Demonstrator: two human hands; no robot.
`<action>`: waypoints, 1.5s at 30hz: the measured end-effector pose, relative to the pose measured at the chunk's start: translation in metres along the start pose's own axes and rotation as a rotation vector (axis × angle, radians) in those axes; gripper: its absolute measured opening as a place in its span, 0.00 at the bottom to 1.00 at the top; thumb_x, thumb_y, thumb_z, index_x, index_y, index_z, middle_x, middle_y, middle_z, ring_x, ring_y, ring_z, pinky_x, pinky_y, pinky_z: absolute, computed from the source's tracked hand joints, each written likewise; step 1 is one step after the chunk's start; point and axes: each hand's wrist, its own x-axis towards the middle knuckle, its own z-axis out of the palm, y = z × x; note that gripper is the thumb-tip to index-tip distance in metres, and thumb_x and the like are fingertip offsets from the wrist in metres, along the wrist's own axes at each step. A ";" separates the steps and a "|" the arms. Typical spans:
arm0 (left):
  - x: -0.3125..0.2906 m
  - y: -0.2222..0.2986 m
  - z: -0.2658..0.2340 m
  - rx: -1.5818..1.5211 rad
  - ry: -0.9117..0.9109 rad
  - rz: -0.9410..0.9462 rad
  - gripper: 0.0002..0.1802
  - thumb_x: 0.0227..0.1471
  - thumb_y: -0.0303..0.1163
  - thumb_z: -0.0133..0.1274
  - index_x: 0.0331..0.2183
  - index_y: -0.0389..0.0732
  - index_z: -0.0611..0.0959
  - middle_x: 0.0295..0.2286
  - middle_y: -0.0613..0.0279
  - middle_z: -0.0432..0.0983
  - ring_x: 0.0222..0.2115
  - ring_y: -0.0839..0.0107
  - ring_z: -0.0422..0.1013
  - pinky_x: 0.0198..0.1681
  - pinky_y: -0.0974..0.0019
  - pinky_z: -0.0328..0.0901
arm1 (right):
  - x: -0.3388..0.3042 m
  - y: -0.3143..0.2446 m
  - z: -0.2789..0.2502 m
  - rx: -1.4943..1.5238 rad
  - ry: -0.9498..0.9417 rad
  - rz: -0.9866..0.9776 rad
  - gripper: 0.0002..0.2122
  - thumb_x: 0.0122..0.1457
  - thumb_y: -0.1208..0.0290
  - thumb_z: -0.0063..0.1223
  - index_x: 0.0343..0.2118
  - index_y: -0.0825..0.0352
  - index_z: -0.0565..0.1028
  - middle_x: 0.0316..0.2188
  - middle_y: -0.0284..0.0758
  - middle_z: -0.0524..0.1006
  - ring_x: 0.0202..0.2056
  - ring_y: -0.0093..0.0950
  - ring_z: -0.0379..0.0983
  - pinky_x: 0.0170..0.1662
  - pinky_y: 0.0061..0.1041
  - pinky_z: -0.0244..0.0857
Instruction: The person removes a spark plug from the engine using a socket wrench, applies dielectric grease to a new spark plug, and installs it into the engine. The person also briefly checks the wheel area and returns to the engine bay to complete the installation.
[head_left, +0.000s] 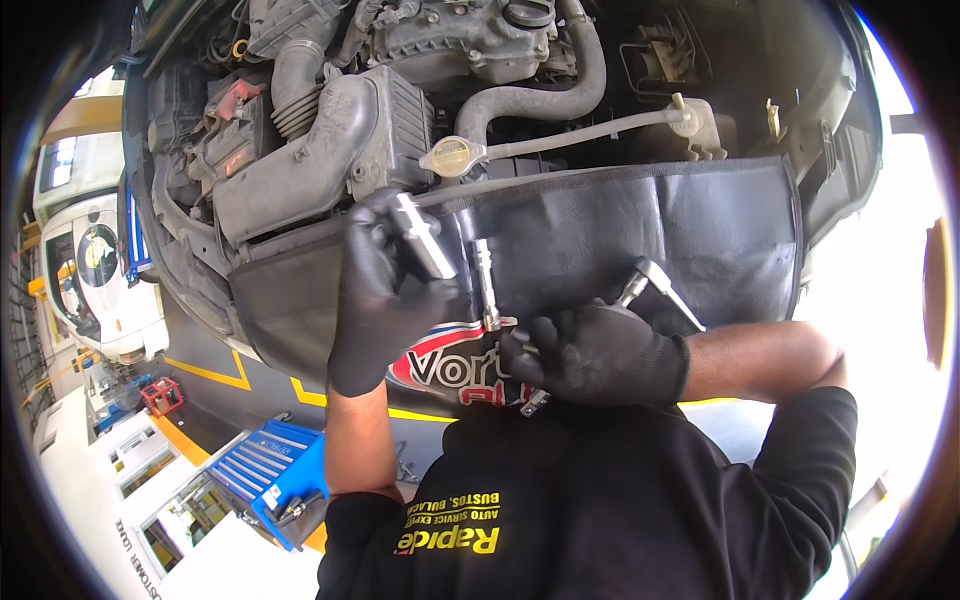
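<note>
Black shirt cloth (590,490) fills the bottom edge. Above it, the gloved right grip (600,355) is closed around an angled chrome tool (655,277), probably a ratchet with an extension; a square end (536,404) pokes out below. To its left, the gloved left grip (375,315) is clamped on a thick chrome socket (426,242), held up at a tilt. Both pieces look rigid, dense and hard to break; the smooth metal may slip, so the socket is best held around its barrel, the ratchet along its handle. Between the hands, a slim chrome piece (486,285) lies on a soft black cover (590,225). Beyond sits an exposed engine (450,55). Farther off, left, stand a blue tool cabinet (262,465) and a white vehicle (75,265).
</note>
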 end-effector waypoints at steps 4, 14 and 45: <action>-0.005 0.002 -0.002 -0.630 -0.021 -0.086 0.50 0.49 0.30 0.71 0.67 0.40 0.60 0.51 0.53 0.71 0.38 0.73 0.74 0.38 0.70 0.71 | 0.005 0.017 -0.030 0.032 -0.008 0.218 0.26 0.56 0.67 0.58 0.57 0.72 0.69 0.37 0.45 0.79 0.26 0.34 0.80 0.29 0.35 0.73; -0.007 0.018 0.009 -0.310 -0.139 -0.264 0.24 0.62 0.34 0.55 0.55 0.33 0.75 0.30 0.65 0.77 0.22 0.87 0.62 0.25 0.79 0.57 | 0.029 0.037 -0.053 0.276 0.158 0.395 0.21 0.54 0.63 0.67 0.46 0.68 0.73 0.42 0.44 0.74 0.37 0.42 0.78 0.36 0.40 0.74; 0.026 0.062 0.004 0.059 -0.455 0.065 0.10 0.61 0.29 0.62 0.40 0.34 0.81 0.26 0.60 0.82 0.27 0.76 0.78 0.31 0.68 0.70 | -0.043 0.079 -0.130 0.233 0.346 0.428 0.19 0.61 0.56 0.63 0.44 0.69 0.77 0.31 0.35 0.74 0.33 0.31 0.72 0.35 0.31 0.67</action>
